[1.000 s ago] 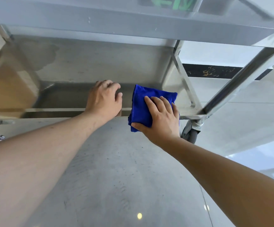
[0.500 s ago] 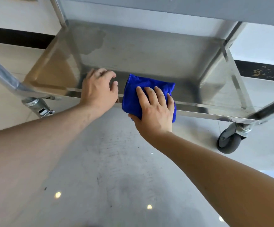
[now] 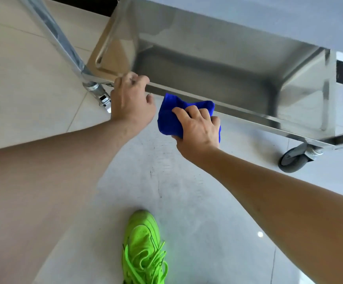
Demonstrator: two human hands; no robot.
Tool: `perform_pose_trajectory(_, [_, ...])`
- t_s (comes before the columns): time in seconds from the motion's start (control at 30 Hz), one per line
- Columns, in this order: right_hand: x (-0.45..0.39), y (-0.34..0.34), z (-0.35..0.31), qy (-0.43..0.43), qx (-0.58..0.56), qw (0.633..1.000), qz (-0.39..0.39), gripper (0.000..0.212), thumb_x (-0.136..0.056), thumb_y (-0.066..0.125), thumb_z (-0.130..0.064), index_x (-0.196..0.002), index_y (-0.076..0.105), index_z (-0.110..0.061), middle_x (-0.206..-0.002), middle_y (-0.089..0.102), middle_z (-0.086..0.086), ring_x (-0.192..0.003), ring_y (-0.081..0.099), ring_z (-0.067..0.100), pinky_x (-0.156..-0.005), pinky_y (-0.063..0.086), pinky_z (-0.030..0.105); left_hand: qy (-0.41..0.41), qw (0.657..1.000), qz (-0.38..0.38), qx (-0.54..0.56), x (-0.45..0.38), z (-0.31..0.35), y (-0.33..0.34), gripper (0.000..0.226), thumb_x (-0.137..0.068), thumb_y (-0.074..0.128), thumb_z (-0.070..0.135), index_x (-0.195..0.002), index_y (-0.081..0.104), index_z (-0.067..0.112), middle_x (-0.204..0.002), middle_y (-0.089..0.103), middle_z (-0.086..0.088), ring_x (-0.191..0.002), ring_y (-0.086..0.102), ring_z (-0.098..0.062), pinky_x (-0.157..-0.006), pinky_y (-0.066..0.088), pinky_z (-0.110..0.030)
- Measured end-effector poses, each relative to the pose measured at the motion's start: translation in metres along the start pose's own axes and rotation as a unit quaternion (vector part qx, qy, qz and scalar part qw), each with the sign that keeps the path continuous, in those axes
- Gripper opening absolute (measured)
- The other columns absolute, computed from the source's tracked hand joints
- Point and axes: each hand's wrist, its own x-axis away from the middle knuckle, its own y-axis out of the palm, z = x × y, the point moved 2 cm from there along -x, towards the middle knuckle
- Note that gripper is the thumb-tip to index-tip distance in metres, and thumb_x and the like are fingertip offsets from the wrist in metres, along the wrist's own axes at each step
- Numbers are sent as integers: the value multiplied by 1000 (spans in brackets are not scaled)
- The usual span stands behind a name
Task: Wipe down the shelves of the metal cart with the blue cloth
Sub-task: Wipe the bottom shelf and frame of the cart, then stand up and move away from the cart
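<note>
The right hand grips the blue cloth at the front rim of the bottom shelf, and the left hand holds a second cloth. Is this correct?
Not quite. In the head view the left hand holds no cloth; it grips the shelf's front rim. The right hand does grip the blue cloth there.

metal cart [image 3: 207,64]: brushed steel bottom shelf, satin sheen, dull smeared patches on the tray floor, brighter polish along the front lip. upright post [image 3: 54,31]: shiny smooth metal tube. caster [image 3: 293,159]: grey rubbery wheel, matt, in a glossy metal fork. blue cloth [image 3: 170,119]: soft napped fabric, matt, bunched. floor [image 3: 187,201]: smooth glossy tile, light glints, faint scuff marks. shoe [image 3: 142,242]: neon green, smooth matt upper, woven laces.
</note>
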Motion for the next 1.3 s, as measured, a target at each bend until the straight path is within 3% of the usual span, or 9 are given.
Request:
perform_pose_trajectory(0.23, [34,-64,-26,56,-54,996,-50,56,-83,72,-30,-133,47,-33,-121,54,-5,-108,46,26,-85,29,40,-30,998,-43,-23,28,20,-73,36,-91,61,27,-125,58,16,-129,57,-8,-119,49,-28,-91,48,-38])
perform_pose_trajectory(0.4, [49,-123,-62,20,-39,996,-79,58,-83,72,-33,-134,45,-33,-122,54,-5,-109,46,26,-84,26,39,-59,996,-58,-36,42,27,-147,42,-93,61,32,-132,55,16,-136,55,-8,-122,49,-26,-93,49,-36])
perform_pose_trajectory(0.63, [53,-244,-119,3,-56,995,-79,59,-82,72,-37,-135,45,-34,-124,53,-5,-112,47,26,-92,34,42,-74,993,-71,-49,49,52,-283,42,-93,59,32,-132,55,17,-136,53,-9,-124,47,-28,-93,46,-38])
perform_pose_trajectory(0.77, [57,-308,-135,2,-61,996,-69,60,-82,71,-40,-136,44,-35,-126,53,-5,-112,47,25,-92,34,42,-55,994,-64,-73,44,71,-354,36,-91,60,29,-123,59,14,-129,56,-12,-118,49,-32,-88,47,-42])
perform_pose_trajectory(0.87, [59,-381,-144,25,-88,995,-47,60,-83,71,-40,-136,45,-35,-125,54,-4,-113,47,26,-91,34,42,-48,995,-53,-71,34,108,-417,33,-90,59,29,-119,59,14,-128,55,-12,-117,47,-33,-88,47,-45])
perform_pose_trajectory(0.97, [67,-454,-149,51,-109,992,-31,55,-83,70,-39,-133,47,-34,-123,55,-3,-112,47,27,-88,34,41,-32,996,-50,-67,30,161,-474,42,-93,57,33,-130,54,15,-136,51,-11,-124,43,-32,-95,45,-46])
perform_pose_trajectory(1.3, [109,-659,-130,74,-133,987,55,55,-83,71,-40,-132,48,-31,-123,54,-1,-112,47,28,-83,31,41,62,995,-26,-80,27,322,-610,47,-94,55,37,-136,49,17,-142,45,-11,-128,39,-31,-98,41,-44])
